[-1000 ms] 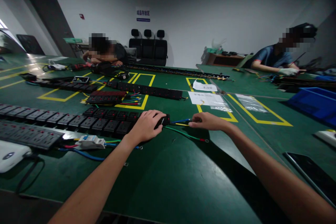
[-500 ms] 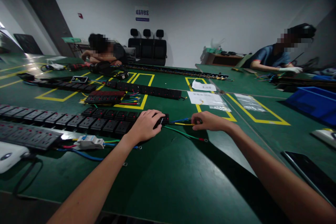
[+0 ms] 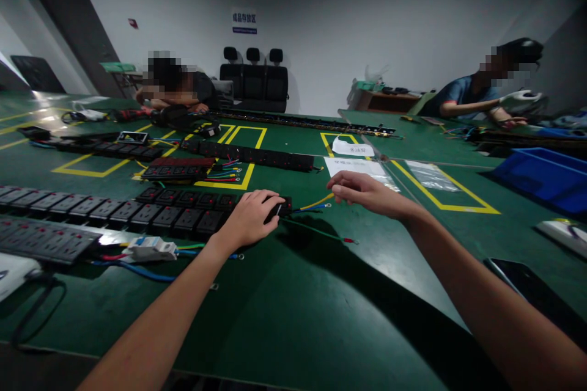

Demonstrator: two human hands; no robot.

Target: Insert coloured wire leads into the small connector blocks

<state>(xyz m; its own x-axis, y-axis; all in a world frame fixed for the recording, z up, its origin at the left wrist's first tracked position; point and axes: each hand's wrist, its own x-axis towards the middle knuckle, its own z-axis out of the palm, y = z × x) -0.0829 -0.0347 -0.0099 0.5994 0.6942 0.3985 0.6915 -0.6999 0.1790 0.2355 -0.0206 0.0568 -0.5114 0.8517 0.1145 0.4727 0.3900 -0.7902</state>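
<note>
My left hand (image 3: pixel 250 219) rests over the right end of a black power strip (image 3: pixel 189 198), its fingers curled round the strip's edge. From that end, loose wires stick out to the right. The fingers of my right hand (image 3: pixel 362 191) pinch the tip of the yellow wire (image 3: pixel 315 202), raised slightly off the table. Just beneath it runs a blue wire (image 3: pixel 312 208) with a ring terminal. A green wire (image 3: pixel 316 229) with a red-sleeved ring terminal lies lower, untouched. Nearer me are further black socket strips (image 3: pixel 123 212) and a white circuit breaker (image 3: pixel 151 248) with wires.
Beyond my hands, more strips (image 3: pixel 257 156) lie across the green table (image 3: pixel 284 311). Paper sheets and a plastic bag (image 3: pixel 431 176) are at right, with a blue bin (image 3: pixel 541 177) and a phone (image 3: pixel 527 284). Two people (image 3: pixel 468 98) sit across the table.
My right hand has risen and moved slightly away from me, lifting the yellow wire's end. My left hand stays on the strip. The right-hand co-worker's gloved hand has risen.
</note>
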